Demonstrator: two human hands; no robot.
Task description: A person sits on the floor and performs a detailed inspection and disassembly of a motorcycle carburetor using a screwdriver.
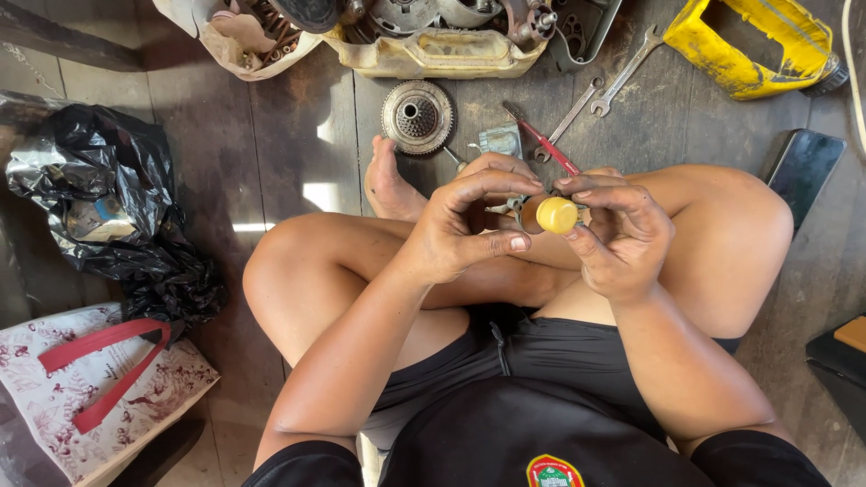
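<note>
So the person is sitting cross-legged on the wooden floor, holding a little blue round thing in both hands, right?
Not quite. The little round thing is yellow, not blue, as the head view shows. The rest is right: the person sits cross-legged on the wooden floor, and the left hand and right hand both hold it.

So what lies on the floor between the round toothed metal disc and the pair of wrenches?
In the head view, a small grey metal part and a red-handled tool lie between the toothed disc and the wrenches.
</note>
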